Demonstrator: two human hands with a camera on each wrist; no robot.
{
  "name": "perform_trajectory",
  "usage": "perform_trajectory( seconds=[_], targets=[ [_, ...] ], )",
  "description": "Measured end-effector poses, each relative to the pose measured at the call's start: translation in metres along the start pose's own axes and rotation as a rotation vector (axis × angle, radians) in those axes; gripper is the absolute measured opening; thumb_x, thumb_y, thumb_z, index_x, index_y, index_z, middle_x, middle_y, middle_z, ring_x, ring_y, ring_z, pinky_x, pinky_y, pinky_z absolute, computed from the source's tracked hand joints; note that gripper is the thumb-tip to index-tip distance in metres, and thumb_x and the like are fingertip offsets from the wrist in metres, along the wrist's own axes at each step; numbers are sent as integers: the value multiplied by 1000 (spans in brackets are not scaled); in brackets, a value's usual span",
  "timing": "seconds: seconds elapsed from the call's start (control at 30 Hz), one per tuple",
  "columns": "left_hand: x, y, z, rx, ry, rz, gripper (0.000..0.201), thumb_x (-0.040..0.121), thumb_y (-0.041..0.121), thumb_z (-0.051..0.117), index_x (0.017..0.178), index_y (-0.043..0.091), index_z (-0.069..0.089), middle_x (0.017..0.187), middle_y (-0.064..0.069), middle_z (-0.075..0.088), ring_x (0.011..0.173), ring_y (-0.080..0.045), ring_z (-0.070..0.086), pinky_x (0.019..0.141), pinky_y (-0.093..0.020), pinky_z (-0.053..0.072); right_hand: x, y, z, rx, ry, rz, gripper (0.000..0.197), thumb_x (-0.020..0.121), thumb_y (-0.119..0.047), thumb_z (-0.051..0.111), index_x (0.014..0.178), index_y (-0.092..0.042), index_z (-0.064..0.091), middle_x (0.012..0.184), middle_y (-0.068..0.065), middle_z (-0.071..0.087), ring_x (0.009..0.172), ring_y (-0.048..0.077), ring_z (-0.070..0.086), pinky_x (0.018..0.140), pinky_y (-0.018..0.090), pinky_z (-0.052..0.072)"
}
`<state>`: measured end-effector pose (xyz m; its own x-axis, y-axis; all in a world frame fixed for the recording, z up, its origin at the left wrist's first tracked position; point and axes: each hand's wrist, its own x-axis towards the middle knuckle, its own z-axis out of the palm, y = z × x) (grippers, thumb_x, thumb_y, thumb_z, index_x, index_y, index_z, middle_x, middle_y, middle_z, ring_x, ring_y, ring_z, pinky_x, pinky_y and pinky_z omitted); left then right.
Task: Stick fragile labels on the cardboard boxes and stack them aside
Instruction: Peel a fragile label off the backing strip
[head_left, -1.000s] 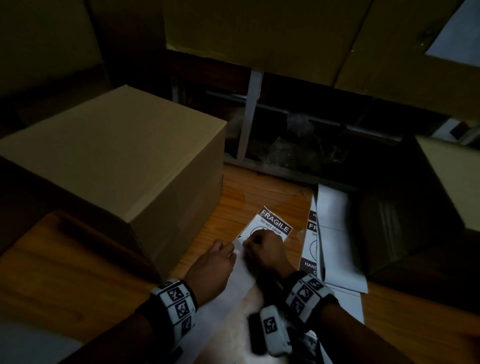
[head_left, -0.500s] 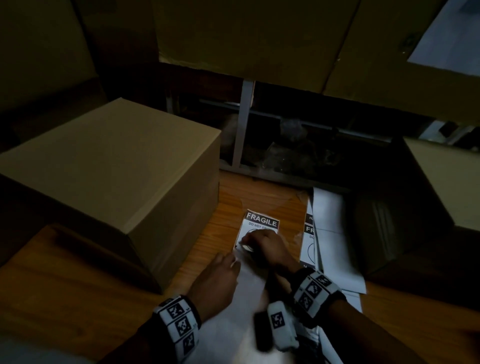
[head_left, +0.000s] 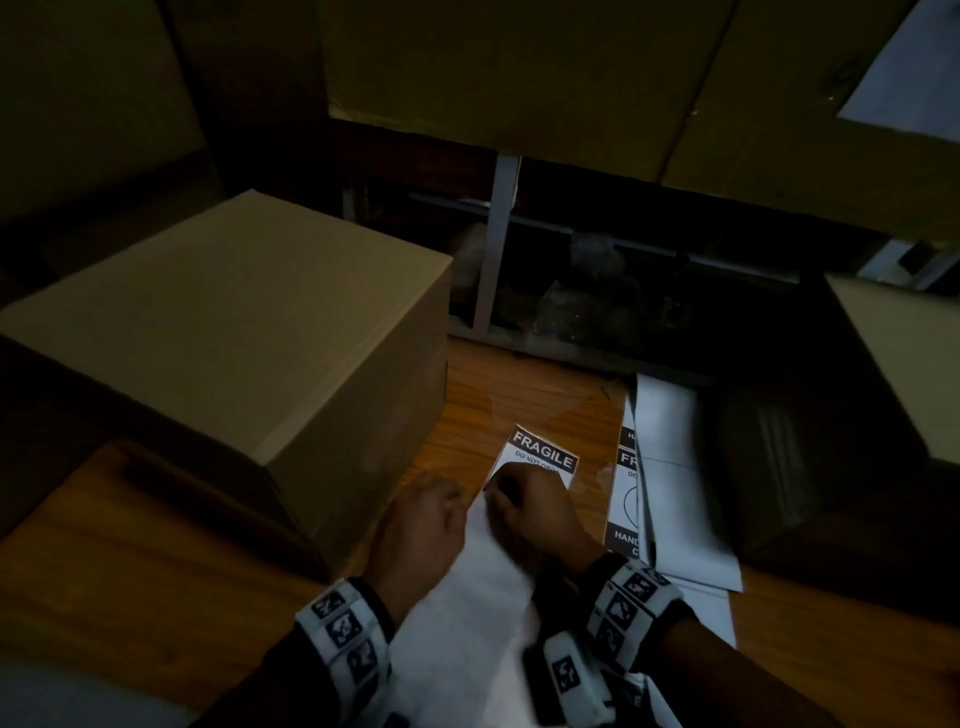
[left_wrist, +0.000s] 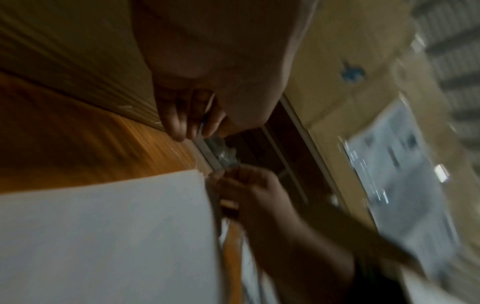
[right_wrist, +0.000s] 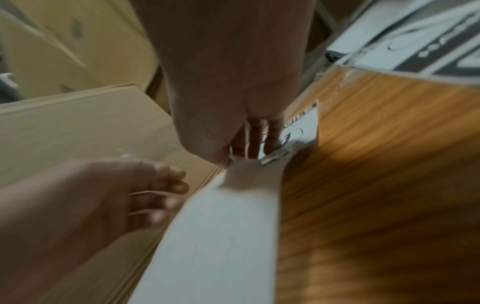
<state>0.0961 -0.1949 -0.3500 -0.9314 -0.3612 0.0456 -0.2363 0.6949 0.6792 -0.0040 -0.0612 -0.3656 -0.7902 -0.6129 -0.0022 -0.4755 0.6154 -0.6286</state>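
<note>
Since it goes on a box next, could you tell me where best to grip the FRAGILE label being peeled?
Probably at its near, already lifted edge, approaching from the person's side: the right hand pinches the FRAGILE label there, and the far printed end lies flat on the table.

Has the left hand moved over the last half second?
Yes. Against the cardboard box's near corner, the left hand has slid forward, away from the person, closer to the right hand pinching the fragile label.
</note>
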Motion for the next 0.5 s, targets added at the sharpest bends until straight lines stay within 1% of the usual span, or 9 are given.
perform_trajectory(
  seconds=[0.03,0.1,0.13,0.2,0.27,0.33,0.37,0.43,0.5],
  targets=[
    [11,3,-4,-90,36,-117,14,98,18,52,94,17,65,89,5,58,84,-14,57,79,-31,51,-3,-1,-1,-9,19,-18,18,94,-24,52,89,-21,68,88,-6,67,80,8,60,73,29,51],
    [33,6,-9,-373,4,-358,20,97,16,51,79,19,60,76,1,59,72,-18,57,67,-29,48,-8,-3,-5,-22,46,-86,18,95,-28,51,89,-24,67,87,-9,66,79,6,59,71,26,49],
    [43,7,-9,-534,-62,-471,22,97,17,50,77,17,59,75,-4,59,67,-20,56,64,-29,46,-10,-2,-6,-21,55,-134,18,95,-29,51,90,-24,68,87,-8,67,79,6,59,71,28,50],
    [55,10,-7,-711,-266,-651,21,97,27,48,88,12,59,83,-11,62,72,-23,59,67,-30,50,-14,-2,-9,-3,54,-207,17,94,-30,53,91,-22,68,87,-5,68,79,9,60,70,30,50],
    [64,11,-2,-761,-466,-709,29,96,38,50,95,11,61,90,-12,67,80,-26,63,76,-34,53,-19,-3,-11,-3,55,-244,14,93,-29,56,91,-22,68,88,-5,69,79,9,60,70,30,50],
    [70,13,0,-833,-538,-717,26,96,35,55,96,12,65,90,-9,70,79,-24,65,77,-34,54,-24,-5,-13,-11,38,-271,13,93,-28,58,93,-23,70,89,-7,70,79,6,60,71,25,49],
    [71,15,-1,-854,-532,-712,19,96,29,57,97,11,65,94,-9,72,78,-22,66,72,-33,55,-27,-6,-14,-12,26,-283,13,93,-27,59,94,-23,71,90,-7,70,79,4,60,71,22,48],
    [74,17,-3,-831,-471,-673,6,95,10,58,97,7,62,99,-12,70,67,-17,64,53,-25,53,-34,-7,-15,-14,13,-288,13,93,-26,61,96,-22,73,91,-8,71,81,2,60,73,18,48],
    [73,18,-3,-769,-353,-608,7,92,-2,58,90,5,59,96,-18,66,60,-16,60,43,-19,48,-39,-6,-17,6,16,-276,13,91,-26,63,95,-21,74,92,-6,72,82,1,60,74,15,45]
  ],
)
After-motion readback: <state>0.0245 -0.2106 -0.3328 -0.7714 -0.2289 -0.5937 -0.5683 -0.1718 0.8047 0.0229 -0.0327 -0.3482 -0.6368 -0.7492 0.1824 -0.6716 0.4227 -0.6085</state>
